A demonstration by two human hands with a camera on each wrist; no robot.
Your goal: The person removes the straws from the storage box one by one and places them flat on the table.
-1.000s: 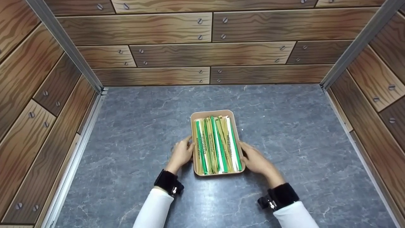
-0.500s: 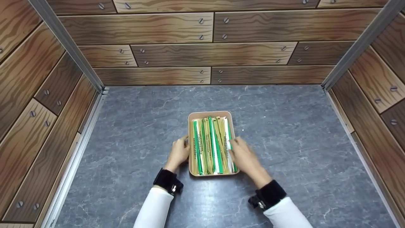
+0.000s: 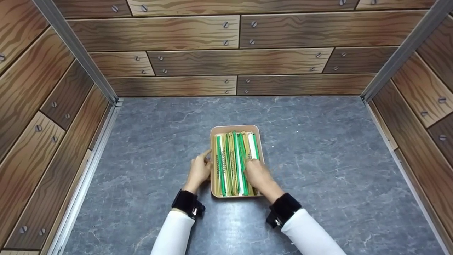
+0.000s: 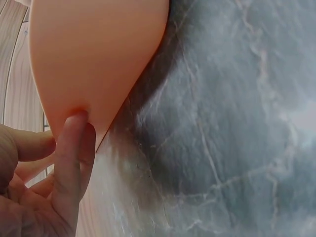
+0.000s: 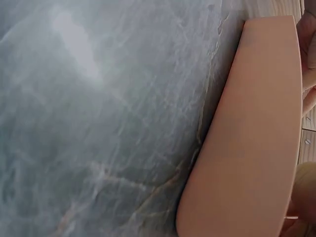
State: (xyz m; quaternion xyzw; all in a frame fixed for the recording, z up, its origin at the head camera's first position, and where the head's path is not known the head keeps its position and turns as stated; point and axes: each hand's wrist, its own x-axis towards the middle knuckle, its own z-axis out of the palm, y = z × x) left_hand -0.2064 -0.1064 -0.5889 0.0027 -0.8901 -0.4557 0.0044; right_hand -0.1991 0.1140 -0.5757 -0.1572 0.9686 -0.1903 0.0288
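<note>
A tan, rounded rectangular tray (image 3: 235, 128) sits on the floor of the booth, filled with long, thin wrapped sticks (image 3: 231, 163) in green, white and gold, some with dark print. My left hand (image 3: 199, 170) is at the tray's left side; in the left wrist view its fingertips (image 4: 74, 123) touch the outer wall. My right hand (image 3: 259, 174) reaches over the right rim, fingers bent down onto the sticks. Its fingertips are hidden, and I cannot tell whether they grip any. In the right wrist view the tray's outer wall (image 5: 247, 128) covers most of that hand.
The grey marbled surface (image 3: 159, 124) spreads around the tray. Wood-plank-patterned walls (image 3: 198, 62) enclose it at the back and both sides, with metal strips (image 3: 90, 71) at the corners. Each wrist wears a black strap (image 3: 286, 207) below a white sleeve.
My right hand has left the tray's right side and moved left, in over the sticks. The tray has shifted slightly left in the head view. My left hand stays at its side.
</note>
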